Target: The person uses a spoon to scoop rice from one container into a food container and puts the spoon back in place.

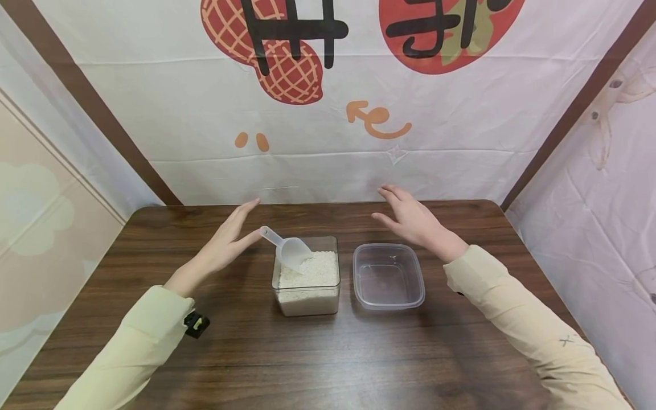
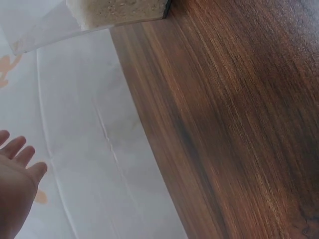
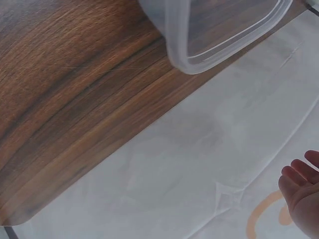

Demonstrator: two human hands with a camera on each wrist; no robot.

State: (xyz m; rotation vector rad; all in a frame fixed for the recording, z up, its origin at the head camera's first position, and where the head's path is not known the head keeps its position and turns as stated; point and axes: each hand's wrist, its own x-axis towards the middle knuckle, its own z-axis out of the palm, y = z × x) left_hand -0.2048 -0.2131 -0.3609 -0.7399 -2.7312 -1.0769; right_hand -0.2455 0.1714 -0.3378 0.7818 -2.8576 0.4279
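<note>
A clear square tub (image 1: 307, 289) stands mid-table, partly filled with a white grainy material (image 1: 320, 267); whether rice or coarse flour I cannot tell. A translucent scoop (image 1: 293, 252) leans in it, bowl in the material and handle sticking out over the back left rim. To its right sits an open, clear plastic food container (image 1: 389, 306) with nothing inside. My left hand (image 1: 225, 242) hovers left of the tub, fingers extended; its thumb tip appears beside the scoop handle's end, contact unclear. Behind the food container my right hand (image 1: 412, 221) is raised, fingers extended, holding nothing.
The dark wooden table (image 1: 328, 364) ends at the back against a white printed cloth (image 1: 318, 171). Cloth also hangs at the left and right sides. A small black device (image 1: 196, 324) is at the left sleeve cuff.
</note>
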